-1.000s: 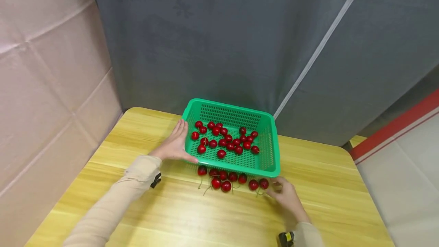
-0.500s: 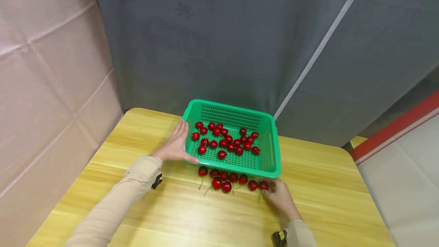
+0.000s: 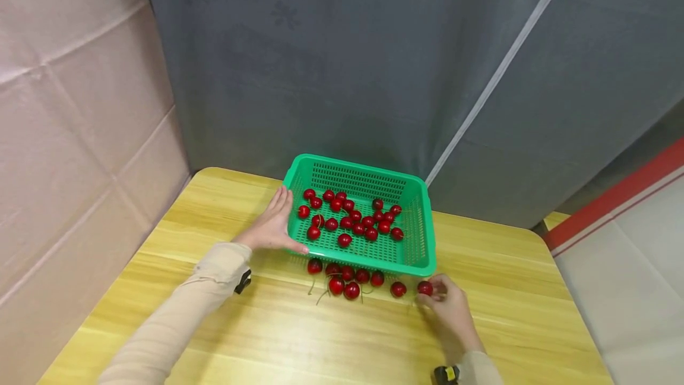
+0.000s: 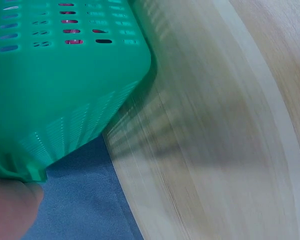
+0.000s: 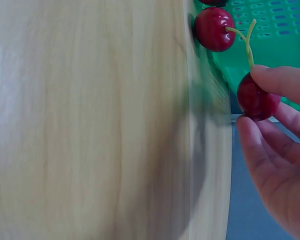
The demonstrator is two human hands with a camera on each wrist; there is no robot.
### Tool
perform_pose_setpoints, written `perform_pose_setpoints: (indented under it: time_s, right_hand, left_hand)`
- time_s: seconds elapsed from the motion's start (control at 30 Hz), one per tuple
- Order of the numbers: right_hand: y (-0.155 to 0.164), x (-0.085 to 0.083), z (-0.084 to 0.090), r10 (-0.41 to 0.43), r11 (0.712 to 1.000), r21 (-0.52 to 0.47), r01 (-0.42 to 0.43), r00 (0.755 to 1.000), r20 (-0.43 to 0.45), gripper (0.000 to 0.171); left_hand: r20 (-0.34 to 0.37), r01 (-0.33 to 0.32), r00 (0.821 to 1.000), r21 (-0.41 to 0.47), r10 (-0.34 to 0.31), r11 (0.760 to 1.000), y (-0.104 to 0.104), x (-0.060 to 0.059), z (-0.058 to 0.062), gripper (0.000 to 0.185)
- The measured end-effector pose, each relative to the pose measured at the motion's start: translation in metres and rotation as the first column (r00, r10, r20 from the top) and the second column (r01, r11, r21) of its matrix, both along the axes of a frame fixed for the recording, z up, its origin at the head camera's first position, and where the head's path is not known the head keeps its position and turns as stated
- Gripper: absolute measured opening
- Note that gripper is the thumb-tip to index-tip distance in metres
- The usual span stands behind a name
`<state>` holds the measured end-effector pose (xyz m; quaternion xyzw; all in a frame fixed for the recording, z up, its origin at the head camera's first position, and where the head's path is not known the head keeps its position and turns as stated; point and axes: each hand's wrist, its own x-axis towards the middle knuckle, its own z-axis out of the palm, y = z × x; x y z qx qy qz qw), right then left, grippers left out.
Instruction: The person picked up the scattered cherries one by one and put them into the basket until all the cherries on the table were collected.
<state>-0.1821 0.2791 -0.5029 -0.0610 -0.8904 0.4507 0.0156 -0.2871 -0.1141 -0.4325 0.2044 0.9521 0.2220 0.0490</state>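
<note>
Landmark: the green basket (image 3: 422,236), standing on the wooden worktop (image 3: 214,325) near its far edge.

Right hand (image 3: 451,311): positioned just beside the basket's near right corner. Its fingers (image 5: 282,82) pinch one red cherry (image 3: 424,288) between thumb and fingertips; the wrist view shows the cherry gripped, its stem pointing up toward the basket wall.

Left hand (image 3: 269,227): laid against the basket's left wall, fingers straight and relaxed along the rim, thumb at the near left corner.

Loose cherries (image 3: 347,281): a row on the worktop directly along the basket's near wall, several with stems trailing toward the person. One of them (image 3: 398,289) lies just beside the pinched cherry.

Basket contents: a cluster of cherries (image 3: 350,218) across the basket floor.
</note>
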Motion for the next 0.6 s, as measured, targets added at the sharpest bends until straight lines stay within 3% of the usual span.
perform_pose_setpoints:
  time_s: [0.33, 0.6]
  right_hand:
    - [0.0031, 0.0066, 0.0037, -0.019, 1.0, -0.001, 0.019, 0.998, -0.064, 0.032]
    - [0.0055, 0.0087, -0.0002, 0.005, 1.0, 0.01, -0.005, 1.0, -0.026, 0.034]
  left_hand:
    - [-0.003, -0.007, 1.0, -0.01, 0.007, 1.0, -0.0005, -0.0004, -0.0009, 0.141]
    - [-0.004, 0.0, 1.0, -0.006, 0.0, 1.0, -0.0004, -0.0008, -0.0002, 0.141]
